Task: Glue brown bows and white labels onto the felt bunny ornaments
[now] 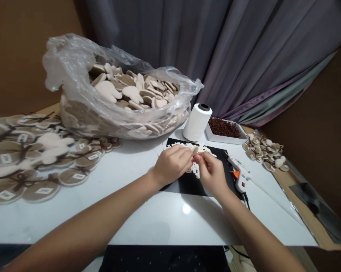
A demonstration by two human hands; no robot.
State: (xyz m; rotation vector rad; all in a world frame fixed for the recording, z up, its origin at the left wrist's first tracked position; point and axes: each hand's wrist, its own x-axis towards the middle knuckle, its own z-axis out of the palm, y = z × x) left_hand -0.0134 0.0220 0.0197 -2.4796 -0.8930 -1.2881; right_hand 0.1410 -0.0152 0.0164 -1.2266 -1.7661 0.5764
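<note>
My left hand [173, 163] and my right hand [213, 170] meet over a black mat [191, 185]. Between their closed fingertips is a small tan piece [195, 151], mostly covered by the fingers, so its full shape cannot be made out. Both hands appear to pinch it. Beneath them, small white paper tags [198, 172] lie in a loose heap on the mat. A white glue gun [240, 174] with an orange trigger rests on its side at the mat's right edge, near my right hand. Just behind the hands stands a white thread cone [197, 122].
A clear plastic bag [113, 121] full of beige and brown felt shapes fills the back left. Tagged felt pieces with brown bows [42, 189] cover the left side. A white box [229, 139] of dark brown bits and smaller bowed pieces [265, 151] stand at right.
</note>
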